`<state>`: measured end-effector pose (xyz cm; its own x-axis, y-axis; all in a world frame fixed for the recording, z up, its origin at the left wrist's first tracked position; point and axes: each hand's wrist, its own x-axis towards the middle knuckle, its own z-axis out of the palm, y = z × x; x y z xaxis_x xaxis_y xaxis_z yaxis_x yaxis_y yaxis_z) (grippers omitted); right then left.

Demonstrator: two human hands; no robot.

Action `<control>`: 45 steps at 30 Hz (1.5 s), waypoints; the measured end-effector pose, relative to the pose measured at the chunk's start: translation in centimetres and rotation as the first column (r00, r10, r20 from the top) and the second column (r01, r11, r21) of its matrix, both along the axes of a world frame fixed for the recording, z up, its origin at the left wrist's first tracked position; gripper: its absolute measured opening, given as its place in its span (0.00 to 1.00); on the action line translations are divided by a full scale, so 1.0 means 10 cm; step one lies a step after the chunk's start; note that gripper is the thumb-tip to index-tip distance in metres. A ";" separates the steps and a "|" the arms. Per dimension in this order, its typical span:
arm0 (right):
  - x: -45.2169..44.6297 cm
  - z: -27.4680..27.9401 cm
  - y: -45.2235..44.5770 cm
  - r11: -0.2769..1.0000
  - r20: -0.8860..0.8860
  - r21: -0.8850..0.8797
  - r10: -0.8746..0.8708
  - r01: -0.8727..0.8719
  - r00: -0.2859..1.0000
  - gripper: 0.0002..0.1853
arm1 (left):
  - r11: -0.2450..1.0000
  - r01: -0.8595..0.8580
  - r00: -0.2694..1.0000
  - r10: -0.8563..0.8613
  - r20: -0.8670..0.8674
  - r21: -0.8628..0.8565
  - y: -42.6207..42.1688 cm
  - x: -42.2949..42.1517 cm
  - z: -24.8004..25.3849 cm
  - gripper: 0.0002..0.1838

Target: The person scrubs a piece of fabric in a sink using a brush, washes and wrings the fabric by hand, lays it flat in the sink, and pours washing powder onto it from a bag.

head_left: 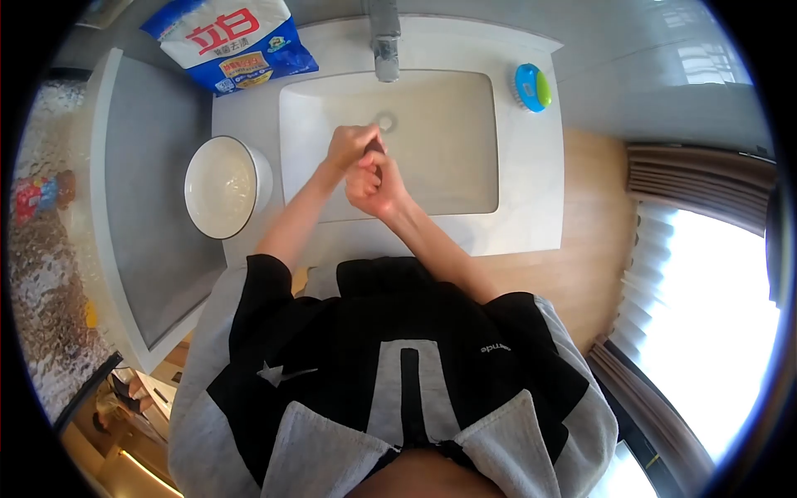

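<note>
Both of my hands are closed and pressed together above the white sink. My left hand is bent over at the top, its knuckles toward the drain. Just below and to its right, my right hand is curled into a fist that touches it. A small dark patch shows between the two hands, but I cannot make out what it is. The drain lies just beyond my fingers, and the metal faucet stands at the sink's back edge.
Left of the sink is a white basin with a dark rim and what looks like water inside. A blue and white laundry detergent bag lies at the back left. On the right counter sits a blue and green scrub brush.
</note>
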<state>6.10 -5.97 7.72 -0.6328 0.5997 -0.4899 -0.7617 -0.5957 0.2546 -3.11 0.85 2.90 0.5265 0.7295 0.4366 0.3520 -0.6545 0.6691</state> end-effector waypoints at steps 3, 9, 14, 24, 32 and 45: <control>-0.14 0.16 0.11 0.990 -0.059 0.006 -0.138 0.139 0.989 0.18 | 0.855 -0.236 0.914 0.357 0.194 -0.461 -0.23 0.14 0.22 0.07; -0.30 0.24 0.19 0.957 -0.197 -0.003 -0.284 0.289 0.938 0.16 | 0.247 0.012 0.675 0.713 0.190 -0.969 -0.38 0.05 -0.08 0.06; -0.27 0.16 0.13 0.955 -0.198 -0.017 -0.294 0.297 0.935 0.16 | 0.182 0.027 0.671 0.726 0.153 -0.983 -0.44 0.06 -0.29 0.06; 0.41 -0.20 0.02 0.955 0.277 0.050 0.268 -0.292 0.923 0.18 | 0.756 -0.440 0.893 0.426 -0.146 -0.486 -0.50 -0.25 -0.24 0.14; 0.70 -1.46 0.49 0.427 0.865 -0.183 -0.359 -0.886 -0.351 0.19 | 0.182 -0.179 0.762 0.648 -0.019 -0.967 -0.80 -0.53 -0.19 0.24; 0.53 -1.74 0.76 0.362 0.687 -0.386 -0.500 -0.848 -0.527 0.18 | 0.042 0.001 0.586 0.810 0.035 -0.999 -1.10 -0.69 0.20 0.22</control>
<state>11.36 1.59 -9.68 -0.1480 0.9190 -0.3653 0.8923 -0.0353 -0.4501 -10.06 -10.19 4.91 -0.0446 0.7128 -0.7000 -0.3365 0.6490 0.6823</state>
